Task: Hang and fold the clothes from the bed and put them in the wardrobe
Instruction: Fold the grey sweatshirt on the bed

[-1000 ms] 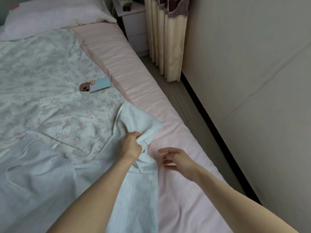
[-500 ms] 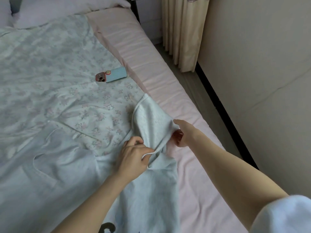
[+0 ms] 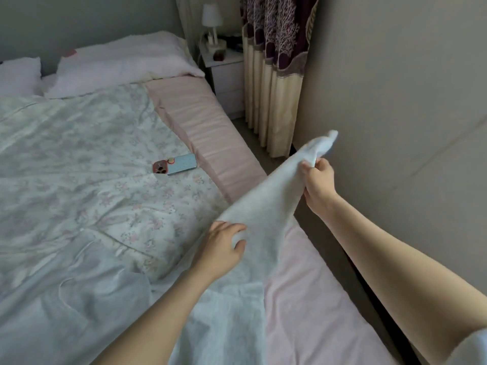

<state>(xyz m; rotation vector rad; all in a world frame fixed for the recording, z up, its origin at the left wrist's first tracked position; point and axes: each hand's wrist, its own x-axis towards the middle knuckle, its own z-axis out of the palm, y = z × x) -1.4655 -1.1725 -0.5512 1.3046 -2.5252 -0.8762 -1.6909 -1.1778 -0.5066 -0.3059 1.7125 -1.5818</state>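
Right hand (image 3: pixel 317 180) pinched garment (image 3: pixel 263 206) end, lifted | left hand (image 3: pixel 221 246) relaxed against cloth | advice: pull taut, smooth before folding.

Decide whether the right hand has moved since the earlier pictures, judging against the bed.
Yes. The right hand has risen off the bed and swung out toward the wall, pulling the white garment with it.
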